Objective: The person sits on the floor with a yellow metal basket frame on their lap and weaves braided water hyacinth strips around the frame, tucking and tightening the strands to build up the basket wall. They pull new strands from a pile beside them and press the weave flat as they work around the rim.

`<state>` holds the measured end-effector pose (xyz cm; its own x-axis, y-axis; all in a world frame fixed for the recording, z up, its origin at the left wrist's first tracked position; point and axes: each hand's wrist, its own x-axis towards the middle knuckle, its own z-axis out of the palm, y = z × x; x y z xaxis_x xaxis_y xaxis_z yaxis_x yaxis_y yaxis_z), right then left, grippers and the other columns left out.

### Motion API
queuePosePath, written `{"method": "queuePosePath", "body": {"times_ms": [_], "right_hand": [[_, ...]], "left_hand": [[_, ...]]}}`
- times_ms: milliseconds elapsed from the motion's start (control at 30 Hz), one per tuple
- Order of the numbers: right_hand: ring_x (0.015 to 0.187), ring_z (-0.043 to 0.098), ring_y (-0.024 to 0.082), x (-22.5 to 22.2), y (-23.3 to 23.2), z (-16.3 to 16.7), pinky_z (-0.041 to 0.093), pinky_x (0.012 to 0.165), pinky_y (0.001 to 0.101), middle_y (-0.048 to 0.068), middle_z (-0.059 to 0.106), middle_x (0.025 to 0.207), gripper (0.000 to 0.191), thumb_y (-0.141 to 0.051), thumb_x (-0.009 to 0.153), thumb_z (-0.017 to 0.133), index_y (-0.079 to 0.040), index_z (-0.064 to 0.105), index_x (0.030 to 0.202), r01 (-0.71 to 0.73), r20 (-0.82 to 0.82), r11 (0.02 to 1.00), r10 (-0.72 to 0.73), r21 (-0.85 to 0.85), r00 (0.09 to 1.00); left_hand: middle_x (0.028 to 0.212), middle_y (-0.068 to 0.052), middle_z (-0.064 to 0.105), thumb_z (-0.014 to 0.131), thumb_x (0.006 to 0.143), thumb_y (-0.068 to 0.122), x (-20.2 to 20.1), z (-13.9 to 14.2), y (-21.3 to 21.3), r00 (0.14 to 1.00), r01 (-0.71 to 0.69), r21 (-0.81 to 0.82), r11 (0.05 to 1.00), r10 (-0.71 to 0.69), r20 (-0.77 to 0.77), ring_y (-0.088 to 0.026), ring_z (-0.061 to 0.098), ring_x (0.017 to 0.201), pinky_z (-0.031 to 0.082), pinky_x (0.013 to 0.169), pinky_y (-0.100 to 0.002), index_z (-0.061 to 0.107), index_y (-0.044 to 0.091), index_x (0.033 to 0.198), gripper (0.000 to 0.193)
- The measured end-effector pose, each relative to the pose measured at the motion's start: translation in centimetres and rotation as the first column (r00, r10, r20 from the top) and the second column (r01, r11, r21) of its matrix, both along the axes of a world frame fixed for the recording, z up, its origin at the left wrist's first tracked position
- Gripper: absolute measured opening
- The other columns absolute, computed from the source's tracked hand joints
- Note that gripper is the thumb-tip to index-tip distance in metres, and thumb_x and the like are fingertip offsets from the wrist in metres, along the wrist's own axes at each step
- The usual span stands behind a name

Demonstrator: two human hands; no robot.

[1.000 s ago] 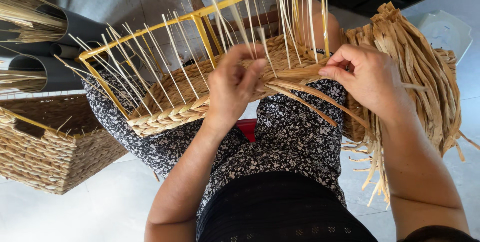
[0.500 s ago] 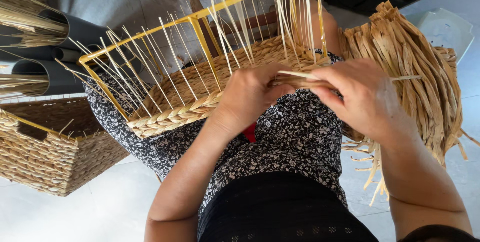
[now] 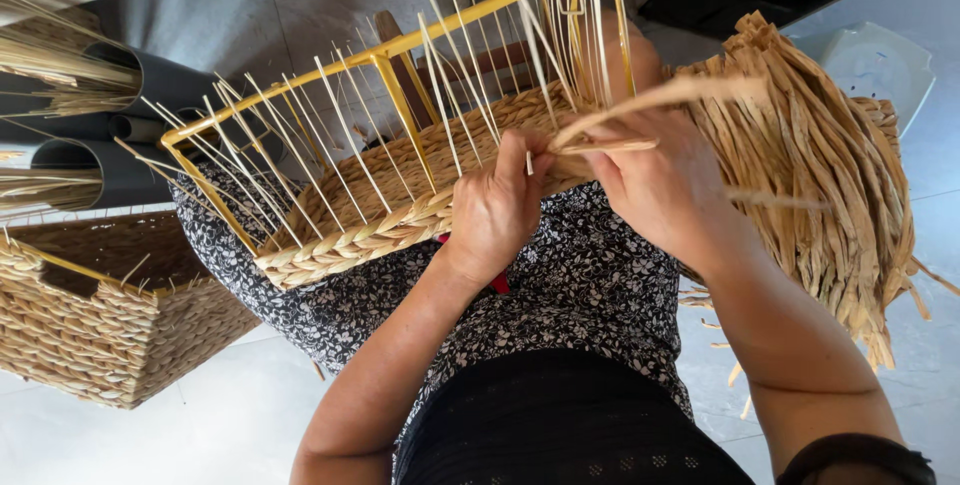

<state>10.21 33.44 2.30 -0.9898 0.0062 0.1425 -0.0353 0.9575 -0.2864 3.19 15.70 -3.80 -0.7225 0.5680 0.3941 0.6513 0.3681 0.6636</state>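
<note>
Head camera looks down on my lap, where the half-woven basket [image 3: 400,215] rests tilted on my knees, its yellow metal frame [image 3: 385,50] open toward the top of the view. Only a low band of braided weave [image 3: 350,240] runs along the near side, a few rows high by my judgement; above it the thin upright stakes [image 3: 340,135] stand bare up to the frame's top bar, so most of the wall is left to fill, and the far sides I cannot see well enough to judge.

My left hand [image 3: 495,210] presses against the top of the weave, fingers curled together with the thumb raised against a stake. My right hand [image 3: 665,185] sits just beside it, fingers closed in a pinch on a flat straw strand [image 3: 660,95] that runs up and to the right toward the loose bundle of straw strips [image 3: 830,175] draped at my right side.

A finished woven basket [image 3: 100,325] stands on the floor to my left, and dark tubes [image 3: 150,80] holding more stalks lie above it. A pale moulded tray [image 3: 880,65] sits behind the bundle. I see no packages, labels or signs anywhere.
</note>
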Motion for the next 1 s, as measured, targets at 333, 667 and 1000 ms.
{"method": "queuePosePath", "body": {"times_ms": [333,667,1000], "right_hand": [[0.081,0.075,0.009,0.2,2.9,-5.5,0.060,0.068,0.0224,0.005,0.074,0.097,0.008,-0.008,0.103,0.070,-0.001,0.067,0.106,-0.034,-0.098,0.700,-0.052,-0.713,0.994],[0.091,0.066,0.024,1.2,2.0,0.8,0.053,0.079,0.0380,0.011,0.073,0.108,0.028,-0.013,0.084,0.083,-0.006,0.065,0.104,-0.209,-0.371,0.970,0.151,-0.122,0.916],[0.083,0.059,0.019,1.5,3.7,1.0,0.042,0.077,0.0392,-0.004,0.067,0.088,0.032,-0.022,0.084,0.089,-0.014,0.065,0.103,-0.086,-0.195,0.994,0.097,0.060,0.976]], "left_hand": [[0.074,-0.004,0.074,0.057,0.106,0.015,-2.5,2.7,0.0,0.860,0.181,0.020,0.983,-0.168,0.481,-0.015,0.074,0.050,0.056,0.039,-0.028,0.058,0.005,0.106,0.010],[0.074,-0.007,0.073,0.062,0.105,0.018,-1.5,2.0,2.4,0.998,0.063,-0.285,0.957,-0.065,0.005,-0.020,0.070,0.053,0.055,0.042,-0.035,0.062,0.007,0.101,0.012],[0.075,-0.006,0.078,0.069,0.097,0.025,-1.6,3.9,2.1,0.978,0.099,-0.024,0.995,-0.093,0.186,-0.017,0.075,0.062,0.057,0.053,-0.031,0.076,0.013,0.108,0.017]]}}
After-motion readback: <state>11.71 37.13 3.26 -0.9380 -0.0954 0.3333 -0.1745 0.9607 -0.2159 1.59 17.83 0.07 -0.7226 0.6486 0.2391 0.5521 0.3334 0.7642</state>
